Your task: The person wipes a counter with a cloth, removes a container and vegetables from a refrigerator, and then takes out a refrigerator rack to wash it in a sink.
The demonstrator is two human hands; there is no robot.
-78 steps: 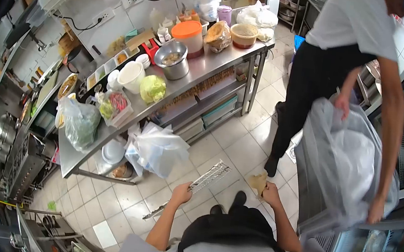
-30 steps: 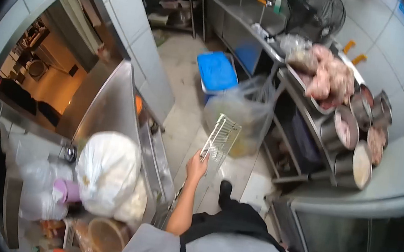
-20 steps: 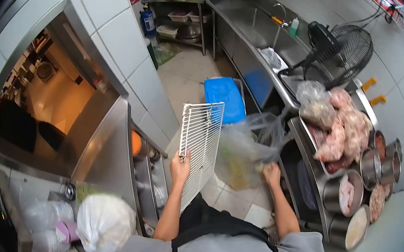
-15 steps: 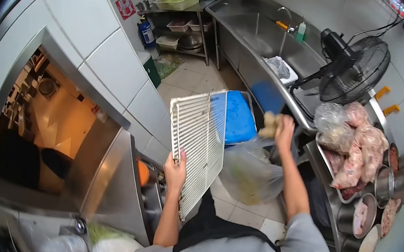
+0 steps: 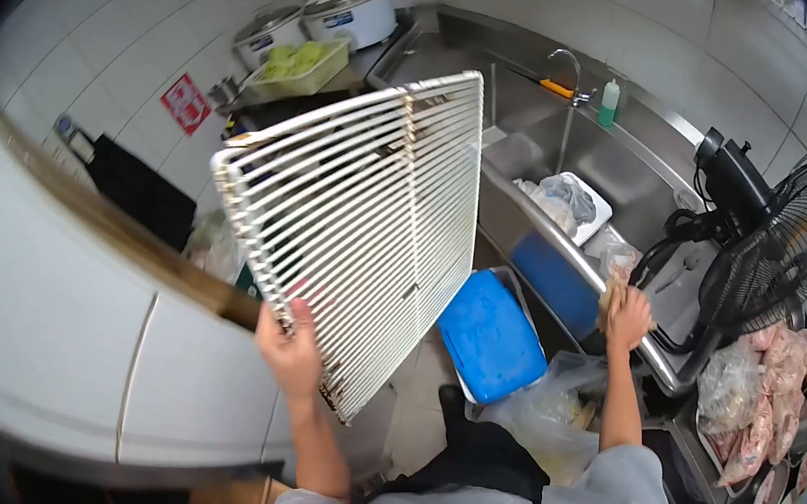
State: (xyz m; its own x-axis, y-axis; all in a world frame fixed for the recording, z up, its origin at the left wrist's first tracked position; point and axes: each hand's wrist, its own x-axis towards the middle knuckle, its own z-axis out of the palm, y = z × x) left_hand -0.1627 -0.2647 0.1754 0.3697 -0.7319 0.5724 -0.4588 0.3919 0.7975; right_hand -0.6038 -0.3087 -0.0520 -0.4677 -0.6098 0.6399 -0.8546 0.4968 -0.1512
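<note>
My left hand (image 5: 294,351) grips the lower left edge of a white wire shelf rack (image 5: 375,238), fingers wrapped round its frame. The rack is held up and tilted, with brown rust stains along its bars. My right hand (image 5: 628,320) is closed on a tan bundle (image 5: 610,296) with what looks like clear plastic at its top. I cannot tell what the bundle is. It is at the front rim of the steel sink (image 5: 626,164). Below the hands are a blue lid (image 5: 494,336) on a white tub and a large clear plastic bag (image 5: 550,411) on the floor.
A black fan (image 5: 777,248) stands by the sink's right end. Bagged raw meat (image 5: 768,398) lies on a tray at the right. A white tray (image 5: 585,209) with plastic bags sits in the sink. Rice cookers (image 5: 350,14) and a basket of greens (image 5: 295,67) stand at the back left.
My left hand has raised the rack, which now looms larger and further left. My right hand has carried the tan bundle from above the floor bag rightward to the sink rim. The view has turned.
</note>
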